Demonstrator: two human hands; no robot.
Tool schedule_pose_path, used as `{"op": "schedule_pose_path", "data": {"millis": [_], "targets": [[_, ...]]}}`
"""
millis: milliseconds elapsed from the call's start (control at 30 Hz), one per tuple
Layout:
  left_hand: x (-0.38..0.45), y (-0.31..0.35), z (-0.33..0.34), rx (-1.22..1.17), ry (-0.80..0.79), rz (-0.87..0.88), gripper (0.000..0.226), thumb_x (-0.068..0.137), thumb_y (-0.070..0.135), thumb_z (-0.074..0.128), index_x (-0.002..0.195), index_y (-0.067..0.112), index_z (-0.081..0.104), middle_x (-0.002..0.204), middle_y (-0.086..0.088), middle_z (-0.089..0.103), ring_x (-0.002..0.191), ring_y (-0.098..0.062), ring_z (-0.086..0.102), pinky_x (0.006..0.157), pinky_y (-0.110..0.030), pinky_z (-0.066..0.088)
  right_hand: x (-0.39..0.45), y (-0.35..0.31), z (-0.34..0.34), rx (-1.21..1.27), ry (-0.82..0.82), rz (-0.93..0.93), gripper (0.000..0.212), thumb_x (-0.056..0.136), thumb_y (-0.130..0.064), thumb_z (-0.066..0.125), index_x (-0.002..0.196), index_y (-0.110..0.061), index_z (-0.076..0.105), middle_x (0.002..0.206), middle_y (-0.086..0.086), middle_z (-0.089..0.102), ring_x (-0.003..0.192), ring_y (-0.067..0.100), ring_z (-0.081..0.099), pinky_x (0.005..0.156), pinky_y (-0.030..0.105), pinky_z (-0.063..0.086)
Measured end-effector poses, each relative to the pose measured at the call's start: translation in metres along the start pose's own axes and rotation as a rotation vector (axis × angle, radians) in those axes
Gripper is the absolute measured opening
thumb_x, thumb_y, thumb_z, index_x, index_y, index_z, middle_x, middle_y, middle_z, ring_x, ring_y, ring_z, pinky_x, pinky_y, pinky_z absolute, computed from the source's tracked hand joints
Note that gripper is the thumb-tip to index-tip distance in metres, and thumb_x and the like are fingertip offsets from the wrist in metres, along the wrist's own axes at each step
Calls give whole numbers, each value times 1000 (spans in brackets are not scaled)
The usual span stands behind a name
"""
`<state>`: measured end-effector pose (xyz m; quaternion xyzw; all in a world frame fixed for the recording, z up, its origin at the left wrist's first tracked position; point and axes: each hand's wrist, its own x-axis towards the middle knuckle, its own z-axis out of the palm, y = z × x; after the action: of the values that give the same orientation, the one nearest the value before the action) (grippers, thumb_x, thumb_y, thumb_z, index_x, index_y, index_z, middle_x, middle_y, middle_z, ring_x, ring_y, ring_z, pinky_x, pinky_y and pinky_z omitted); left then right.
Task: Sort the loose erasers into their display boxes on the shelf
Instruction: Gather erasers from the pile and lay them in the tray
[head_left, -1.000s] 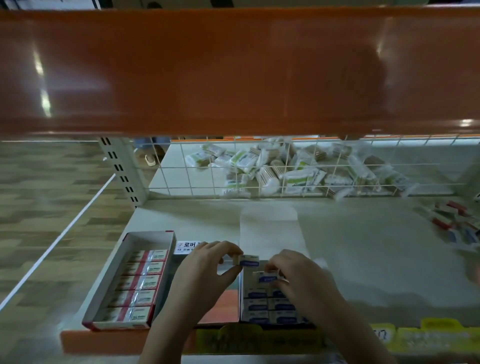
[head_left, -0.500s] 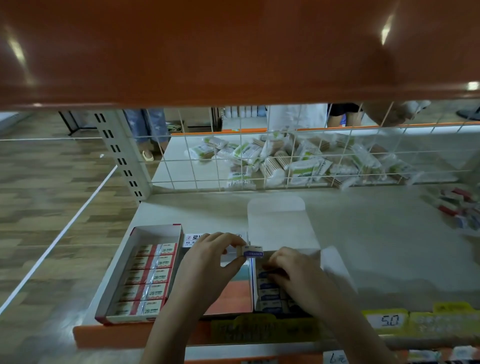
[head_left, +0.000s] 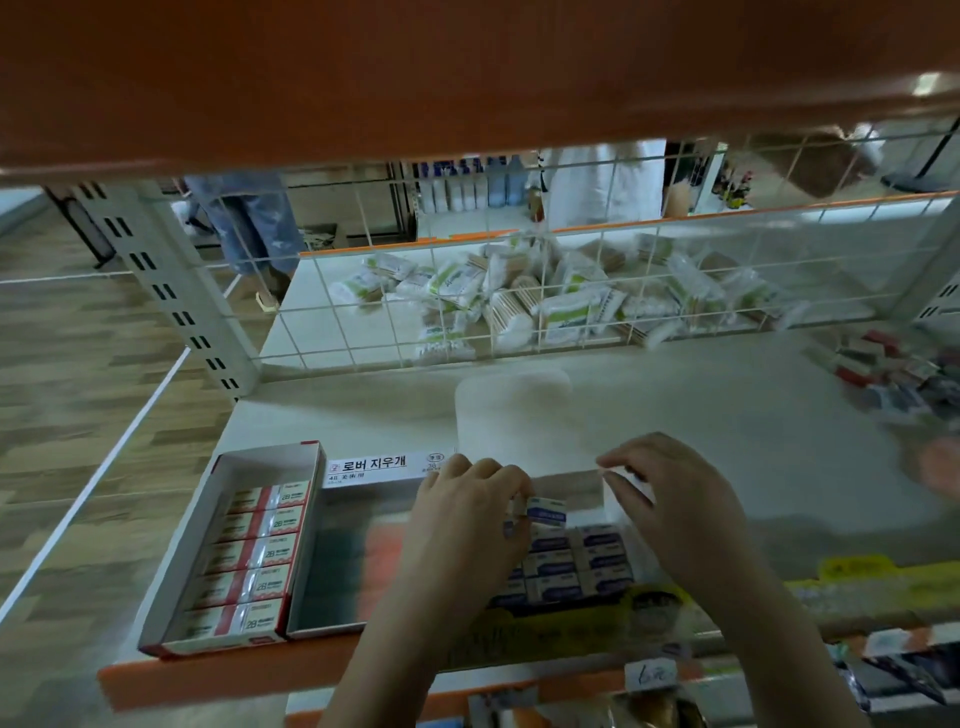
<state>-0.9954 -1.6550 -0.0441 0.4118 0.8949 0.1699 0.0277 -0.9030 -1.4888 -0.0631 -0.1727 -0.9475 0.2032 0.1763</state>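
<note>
My left hand (head_left: 462, 525) pinches a small white eraser with a blue label (head_left: 546, 510) just above the back row of the blue-eraser display box (head_left: 587, 486). Rows of matching blue-labelled erasers (head_left: 576, 564) lie inside it. My right hand (head_left: 680, 514) hovers at the box's back right corner, its curled fingertips on a white flap (head_left: 636, 483). To the left stands a red-trimmed box (head_left: 228, 467) filled with red-and-white 2B erasers (head_left: 254, 556). Between the two sits a white box with a Korean label (head_left: 374, 466), its inside dark.
An orange shelf (head_left: 467, 78) hangs low overhead. A white wire grid (head_left: 467, 312) closes the back, with packs of cotton swabs (head_left: 545, 301) behind it. Loose red and dark erasers (head_left: 893, 374) lie piled at the far right. Yellow price tags (head_left: 857, 571) line the front edge.
My right hand has lifted out of the blue-eraser box to its back right corner. My left hand still holds the eraser, now lower and closer to the rows. The camera has tilted up.
</note>
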Motion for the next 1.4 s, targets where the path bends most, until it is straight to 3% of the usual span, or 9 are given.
{"op": "schedule_pose_path", "data": {"millis": [133,300,467,633,767,1100,1400], "targets": [[4,12,11,146,-12,-59,24,94,44,44,111,31,54,115,13,59,108,-14,39,88,-29,25,-7,13,1,17,-1,51,15,89,-16,59,101,-15,67,100,-3,61,87,9,53,74,14,32],[9,19,14,197,-51,-95,27,94,42,46,114,29,57,115,11,62,108,-15,38,88,-29,24,-11,19,5,68,0,69,17,88,-16,60,105,-15,66,103,-5,58,84,5,51,72,10,34],[12,17,19,230,-70,-143,26,94,41,46,114,30,57,114,11,63,107,-15,39,89,-30,24,-9,20,5,108,12,61,17,87,-13,62,103,-12,67,103,-2,59,83,11,58,74,19,45],[13,15,21,260,-88,-139,28,96,40,41,117,30,57,116,11,61,110,-15,39,91,-30,25,-8,21,6,100,10,46,18,87,-13,62,104,-13,67,103,-1,59,79,6,52,72,15,40],[10,10,23,266,-110,-117,31,98,40,36,117,30,58,115,12,61,107,-13,38,88,-29,25,-8,24,6,91,-7,43,18,88,-15,60,106,-15,66,104,-6,57,79,2,49,67,2,32],[9,11,15,263,-140,-83,31,98,42,34,117,32,57,116,13,60,108,-13,43,94,-30,28,-6,26,-2,56,-54,27,21,91,-22,55,111,-20,62,110,-8,56,85,-1,47,65,1,32],[58,61,-4,243,-6,84,31,95,42,42,121,30,54,117,8,60,111,-15,48,92,-31,35,17,49,-50,-90,-112,-57,33,91,-23,57,124,-21,55,122,-4,53,116,13,46,92,23,40]]}}
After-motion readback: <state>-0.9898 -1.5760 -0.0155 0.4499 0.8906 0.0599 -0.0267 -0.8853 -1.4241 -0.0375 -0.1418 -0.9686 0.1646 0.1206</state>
